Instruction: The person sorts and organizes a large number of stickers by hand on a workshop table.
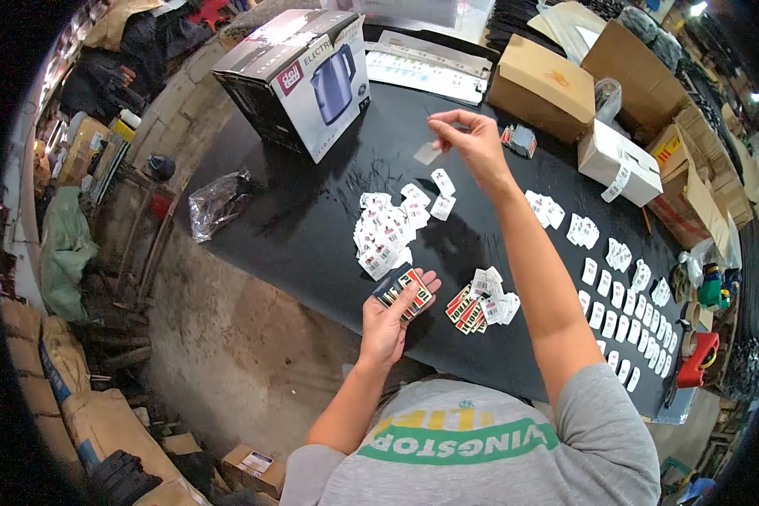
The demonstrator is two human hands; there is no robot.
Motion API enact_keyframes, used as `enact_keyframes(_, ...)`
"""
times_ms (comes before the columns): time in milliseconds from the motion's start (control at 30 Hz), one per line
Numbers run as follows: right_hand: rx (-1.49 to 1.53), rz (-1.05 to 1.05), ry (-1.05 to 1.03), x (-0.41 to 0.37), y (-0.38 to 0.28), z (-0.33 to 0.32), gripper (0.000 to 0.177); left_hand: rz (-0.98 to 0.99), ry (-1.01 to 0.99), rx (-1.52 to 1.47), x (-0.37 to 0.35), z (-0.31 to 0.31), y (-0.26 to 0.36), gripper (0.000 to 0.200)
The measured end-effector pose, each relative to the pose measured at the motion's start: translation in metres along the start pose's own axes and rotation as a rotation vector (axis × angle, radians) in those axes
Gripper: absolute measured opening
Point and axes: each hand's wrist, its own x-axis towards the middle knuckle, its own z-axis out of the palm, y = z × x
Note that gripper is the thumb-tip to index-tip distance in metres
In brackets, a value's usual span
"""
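My left hand (383, 331) is closed around a stack of printed labels (413, 291) in red, black and cream, with partly readable lettering. Raised over the table, my right hand (474, 145) pinches a small pale tag (427, 153); its print cannot be made out. Below that hand lie a few loose white tags (443, 207). A heap of white barcode tags (384, 232) spreads beside the left hand. To its right, more red and black labels (464, 310) rest on the table, partly covered by white tags (504, 308).
The black table (312, 253) carries an electric kettle box (308, 80), a crumpled plastic bag (217, 205), cardboard boxes (541, 84) and a white box (620, 164). Rows of white tags (622, 329) fill the right side, near a red tape dispenser (698, 361).
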Motion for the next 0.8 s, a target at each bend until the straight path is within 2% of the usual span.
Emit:
enact_keyframes(67, 0.096, -0.117, -0.007, 0.008, -0.003, 0.005, 0.017, 0.018, 0.016, 0.001, -0.001, -0.001, -0.001, 0.027)
enact_keyframes(200, 0.285, -0.215, 0.018, 0.012, -0.022, 0.017, 0.017, 0.074, 0.065, 0.039, 0.000, -0.001, 0.001, 0.024)
enact_keyframes(267, 0.264, -0.223, 0.012, 0.002, -0.038, 0.019, 0.014, 0.106, 0.087, 0.046, 0.004, -0.003, 0.002, 0.021)
enact_keyframes(333, -0.022, -0.223, 0.024, -0.020, -0.059, 0.023, 0.009, 0.137, 0.114, 0.052, 0.007, -0.005, 0.004, 0.019)
enact_keyframes(400, -0.099, -0.242, 0.040, -0.054, -0.073, 0.033, 0.008, 0.176, 0.124, 0.082, 0.011, -0.006, 0.007, 0.017)
enact_keyframes(467, -0.197, -0.266, -0.095, -0.087, -0.075, 0.039, 0.005, 0.182, 0.149, 0.075, 0.011, -0.001, 0.011, 0.015)
enact_keyframes(533, -0.357, -0.172, -0.149, -0.125, -0.068, 0.040, 0.005, 0.296, 0.151, 0.165, 0.011, 0.002, 0.012, 0.014)
enact_keyframes(700, -0.524, -0.195, -0.054, -0.176, -0.048, 0.043, 0.004, 0.359, 0.195, 0.230, 0.010, 0.009, 0.006, 0.012)
enact_keyframes(800, -0.476, -0.180, 0.038, -0.185, -0.036, 0.040, 0.004, 0.375, 0.182, 0.303, 0.007, 0.020, 0.003, 0.012)
